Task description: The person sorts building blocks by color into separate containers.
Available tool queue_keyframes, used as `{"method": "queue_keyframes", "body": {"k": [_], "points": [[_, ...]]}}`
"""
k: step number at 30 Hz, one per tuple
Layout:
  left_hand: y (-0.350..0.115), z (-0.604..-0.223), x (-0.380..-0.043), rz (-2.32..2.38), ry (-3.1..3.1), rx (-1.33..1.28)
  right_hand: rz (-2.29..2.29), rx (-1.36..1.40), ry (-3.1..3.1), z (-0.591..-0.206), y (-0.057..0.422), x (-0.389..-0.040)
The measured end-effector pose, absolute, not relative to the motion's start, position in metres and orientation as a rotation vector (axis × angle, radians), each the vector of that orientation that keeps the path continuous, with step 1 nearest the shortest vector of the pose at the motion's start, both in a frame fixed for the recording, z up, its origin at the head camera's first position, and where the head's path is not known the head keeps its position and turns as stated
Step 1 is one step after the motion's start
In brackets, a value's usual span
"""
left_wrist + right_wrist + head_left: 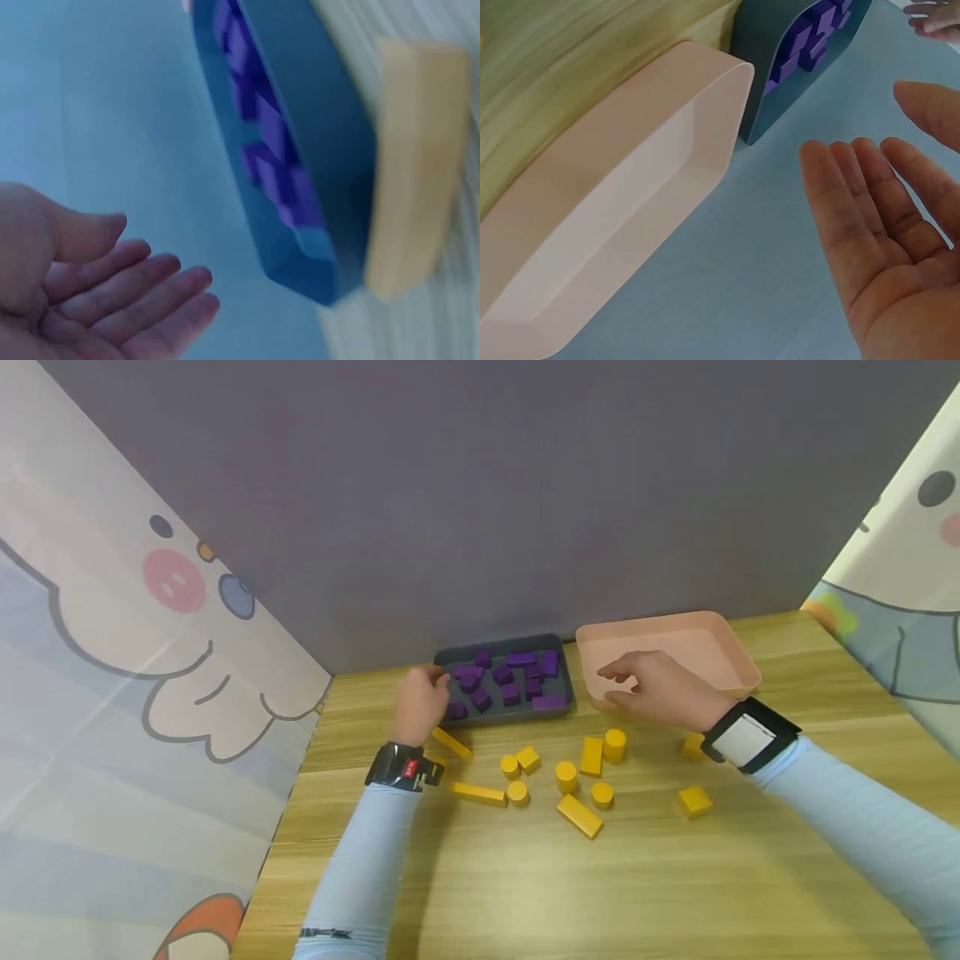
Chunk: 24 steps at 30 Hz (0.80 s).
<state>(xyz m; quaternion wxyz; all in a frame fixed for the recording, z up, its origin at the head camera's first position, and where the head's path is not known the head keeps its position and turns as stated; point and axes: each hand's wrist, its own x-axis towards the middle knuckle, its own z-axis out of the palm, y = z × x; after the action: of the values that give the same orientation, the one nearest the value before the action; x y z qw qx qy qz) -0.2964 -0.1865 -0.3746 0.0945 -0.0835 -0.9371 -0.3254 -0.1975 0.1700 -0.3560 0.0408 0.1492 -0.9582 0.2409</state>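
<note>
My left hand (420, 703) is above the left end of a dark blue-grey tray (502, 721), holding nothing. Purple blocks (511, 694) of several shapes lie loose inside this tray. In the left wrist view the fingers (142, 300) are relaxed, apart from the tray wall. Over the front left part of an unfilled pink tray (701, 652) hovers my right hand (663, 689), with nothing in its grasp. Its fingers (840, 202) are nearly straight in the right wrist view, and the thumb stands apart from them.
Yellow blocks are scattered on the wooden table in front of the trays: cylinders such as this one (566, 777), bars such as this one (478, 793) and a cube (694, 802) at the right. A grey wall (525, 510) rises behind both trays, and printed panels (105, 693) flank the table.
</note>
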Motion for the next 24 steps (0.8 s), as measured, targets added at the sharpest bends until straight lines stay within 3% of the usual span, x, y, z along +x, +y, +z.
{"method": "queue_keyframes", "body": {"k": [13, 24], "points": [[-0.151, -0.369, -0.259, -0.88, -2.926, -0.636, 0.703, 0.336, -2.942, -0.363, 0.19, -0.188], [-0.19, -0.369, -0.236, -0.833, -2.859, -0.714, 0.675, -0.08, -2.828, -0.358, 0.273, -0.209]]}}
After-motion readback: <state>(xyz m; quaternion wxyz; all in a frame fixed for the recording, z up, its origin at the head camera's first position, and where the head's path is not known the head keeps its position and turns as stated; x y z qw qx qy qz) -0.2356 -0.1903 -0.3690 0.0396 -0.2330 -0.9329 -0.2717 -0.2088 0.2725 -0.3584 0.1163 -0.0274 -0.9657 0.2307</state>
